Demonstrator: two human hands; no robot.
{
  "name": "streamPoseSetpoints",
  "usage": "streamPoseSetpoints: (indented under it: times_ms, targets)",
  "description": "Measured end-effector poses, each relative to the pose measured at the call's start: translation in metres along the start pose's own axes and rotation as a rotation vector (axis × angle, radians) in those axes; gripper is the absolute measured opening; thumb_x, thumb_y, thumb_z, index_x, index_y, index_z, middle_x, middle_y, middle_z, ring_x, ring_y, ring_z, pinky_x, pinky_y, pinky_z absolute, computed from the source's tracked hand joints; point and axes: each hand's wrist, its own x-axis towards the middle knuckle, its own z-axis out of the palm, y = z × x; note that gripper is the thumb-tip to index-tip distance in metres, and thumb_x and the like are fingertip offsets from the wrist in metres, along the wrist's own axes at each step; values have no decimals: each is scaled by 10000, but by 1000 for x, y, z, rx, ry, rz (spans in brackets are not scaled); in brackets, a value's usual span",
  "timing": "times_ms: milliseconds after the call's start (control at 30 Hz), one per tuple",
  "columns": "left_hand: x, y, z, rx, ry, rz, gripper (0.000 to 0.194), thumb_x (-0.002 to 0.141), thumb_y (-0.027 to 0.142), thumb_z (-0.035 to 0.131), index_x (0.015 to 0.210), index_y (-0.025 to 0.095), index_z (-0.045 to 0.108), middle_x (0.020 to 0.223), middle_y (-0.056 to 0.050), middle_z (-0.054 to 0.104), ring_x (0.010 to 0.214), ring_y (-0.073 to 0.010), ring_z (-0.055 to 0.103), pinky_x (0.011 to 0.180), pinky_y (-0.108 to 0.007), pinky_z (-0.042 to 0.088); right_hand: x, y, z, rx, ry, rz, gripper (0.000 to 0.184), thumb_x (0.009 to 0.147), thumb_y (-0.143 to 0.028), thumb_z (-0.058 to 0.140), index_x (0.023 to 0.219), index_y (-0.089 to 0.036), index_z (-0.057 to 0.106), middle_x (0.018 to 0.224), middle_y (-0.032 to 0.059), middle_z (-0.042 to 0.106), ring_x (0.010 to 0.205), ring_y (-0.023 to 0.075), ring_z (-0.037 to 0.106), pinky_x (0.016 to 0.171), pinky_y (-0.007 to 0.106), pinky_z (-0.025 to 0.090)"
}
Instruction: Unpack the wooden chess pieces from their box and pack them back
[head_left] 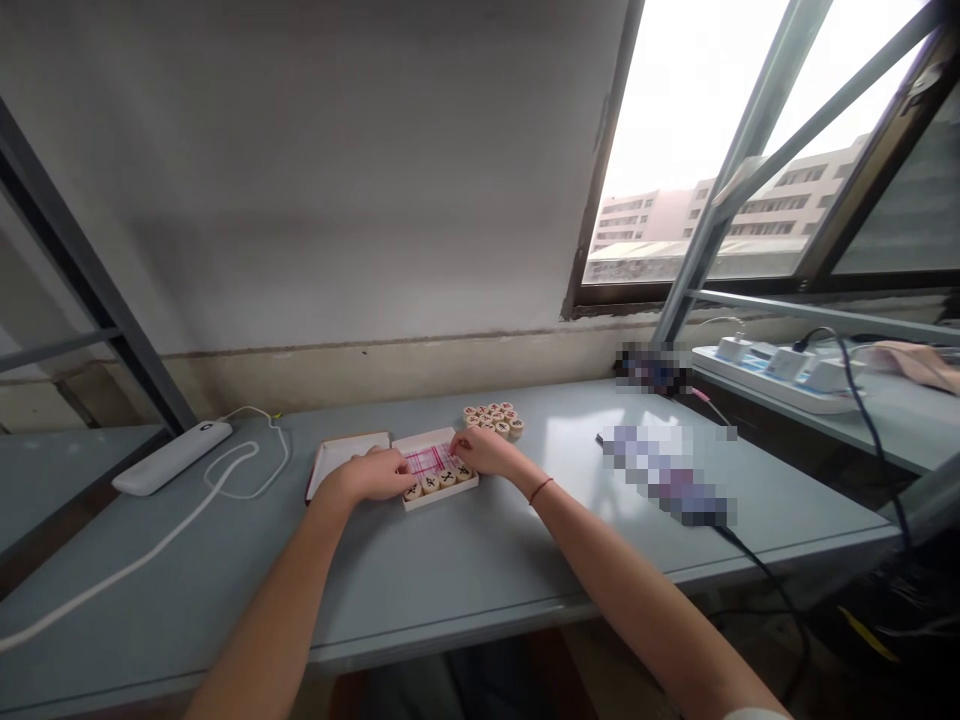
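A shallow white box lies on the desk with a red-and-white patterned sheet inside. Round Chinese chess pieces stand in a row along its near side. My left hand is closed over the box's left edge, its fingers curled close to the end of the row. My right hand reaches over the right side with fingers pinched together just above the row; what they hold is hidden. Behind that hand, more chess pieces sit grouped on the desk. The open lid lies left of the box, partly behind my left hand.
A white elongated device with a white cable is on the left of the grey desk. At right lies a blurred-out object with a dark cable. A power strip rests on the neighbouring surface beyond the metal frame.
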Motion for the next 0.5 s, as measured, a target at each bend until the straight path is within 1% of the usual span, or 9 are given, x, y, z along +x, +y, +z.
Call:
streamPoseSetpoints:
  times_ms: [100, 133, 233, 367, 433, 500]
  targets:
    - [0, -3, 0, -67, -124, 34, 273, 667, 416, 489, 780, 226, 648, 819, -32, 641, 718, -195, 571, 575, -252, 382, -1, -1, 0, -38, 27, 20, 286, 750, -123, 435, 839, -158, 704, 845, 72, 700, 758, 183, 609, 600, 219, 363]
    - [1, -4, 0, -103, -139, 58, 284, 665, 431, 497, 795, 223, 641, 802, -22, 644, 710, -189, 570, 556, -244, 371, -2, -2, 0, -46, 32, 22, 286, 749, -121, 435, 837, -158, 704, 845, 73, 700, 757, 184, 610, 597, 220, 361]
    - [3, -9, 2, -197, -156, 103, 301, 656, 451, 524, 812, 212, 618, 765, -1, 645, 684, -174, 563, 521, -231, 347, -3, -5, 1, -53, 46, 26, 281, 753, -112, 435, 833, -159, 700, 844, 74, 702, 756, 184, 611, 593, 218, 355]
    - [5, -12, 2, -275, -160, 121, 312, 630, 418, 550, 850, 208, 621, 793, 2, 651, 696, -173, 566, 522, -224, 348, -5, -9, 3, -71, 63, 45, 270, 787, -129, 431, 836, -159, 695, 834, 83, 700, 753, 186, 610, 592, 222, 341]
    - [4, -10, 1, -274, -171, 122, 317, 632, 395, 538, 871, 214, 640, 791, 0, 653, 695, -177, 568, 520, -226, 346, -5, -11, 4, -85, 71, 60, 272, 800, -139, 425, 840, -157, 694, 838, 90, 697, 755, 186, 607, 589, 227, 332]
    - [2, -6, 0, -218, -177, 98, 305, 650, 389, 509, 854, 226, 666, 768, -6, 656, 677, -185, 568, 523, -237, 346, -5, -12, 5, -94, 80, 70, 277, 803, -138, 418, 840, -153, 692, 843, 94, 695, 759, 187, 605, 586, 231, 325]
